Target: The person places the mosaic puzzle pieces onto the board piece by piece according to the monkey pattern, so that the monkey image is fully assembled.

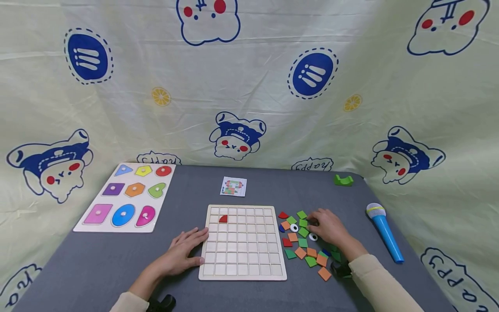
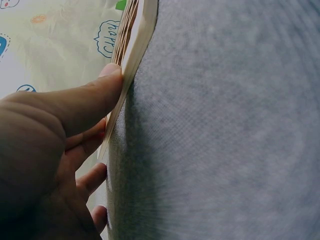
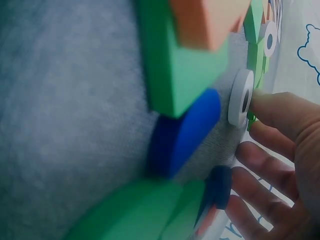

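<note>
A pale wooden grid board lies flat with a red quarter-round piece in an upper-left cell. My left hand rests at its left edge, fingers extended; the thumb touches the rim in the left wrist view. Over the loose pieces right of the board is my right hand, thumb and index apart beside a green piece. A white ring piece with a dark centre sits right at that thumb in the right wrist view. A blue piece and other green pieces lie nearer the wrist.
Several orange, green and red pieces surround an orange square. A pattern card lies behind the board, a knobbed shape puzzle at left. A blue toy microphone and a green curved block lie at right.
</note>
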{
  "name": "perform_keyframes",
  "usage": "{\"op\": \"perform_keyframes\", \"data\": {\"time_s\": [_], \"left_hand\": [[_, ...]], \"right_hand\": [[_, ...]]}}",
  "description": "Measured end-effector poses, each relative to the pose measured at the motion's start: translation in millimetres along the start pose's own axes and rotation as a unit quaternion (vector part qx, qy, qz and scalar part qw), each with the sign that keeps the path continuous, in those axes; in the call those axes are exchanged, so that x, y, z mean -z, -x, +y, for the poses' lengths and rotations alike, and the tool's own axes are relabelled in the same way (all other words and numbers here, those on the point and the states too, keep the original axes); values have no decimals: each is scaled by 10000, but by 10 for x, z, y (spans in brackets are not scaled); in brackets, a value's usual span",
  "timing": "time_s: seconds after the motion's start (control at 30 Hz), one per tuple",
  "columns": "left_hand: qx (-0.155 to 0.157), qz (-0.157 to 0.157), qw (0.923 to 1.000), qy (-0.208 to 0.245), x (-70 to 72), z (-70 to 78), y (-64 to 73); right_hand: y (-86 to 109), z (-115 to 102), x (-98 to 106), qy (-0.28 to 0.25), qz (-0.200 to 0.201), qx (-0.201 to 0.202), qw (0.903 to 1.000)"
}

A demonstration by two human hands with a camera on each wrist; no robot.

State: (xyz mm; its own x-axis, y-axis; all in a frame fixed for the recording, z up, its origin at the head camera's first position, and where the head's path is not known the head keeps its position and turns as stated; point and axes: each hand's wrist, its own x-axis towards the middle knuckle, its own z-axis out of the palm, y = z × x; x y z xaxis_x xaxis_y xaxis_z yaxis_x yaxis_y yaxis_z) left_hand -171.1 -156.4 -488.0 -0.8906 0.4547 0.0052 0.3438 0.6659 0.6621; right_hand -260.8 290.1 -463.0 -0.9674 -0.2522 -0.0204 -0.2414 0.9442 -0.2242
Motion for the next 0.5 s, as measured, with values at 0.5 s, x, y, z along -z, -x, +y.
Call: {"op": "perform_keyframes", "data": {"time_s": [0.5], "left_hand": [[-4,30,10000,-15,-8,-6,-1]], "right_hand": [[-3,3,-37,93,118,34,9999]]}}
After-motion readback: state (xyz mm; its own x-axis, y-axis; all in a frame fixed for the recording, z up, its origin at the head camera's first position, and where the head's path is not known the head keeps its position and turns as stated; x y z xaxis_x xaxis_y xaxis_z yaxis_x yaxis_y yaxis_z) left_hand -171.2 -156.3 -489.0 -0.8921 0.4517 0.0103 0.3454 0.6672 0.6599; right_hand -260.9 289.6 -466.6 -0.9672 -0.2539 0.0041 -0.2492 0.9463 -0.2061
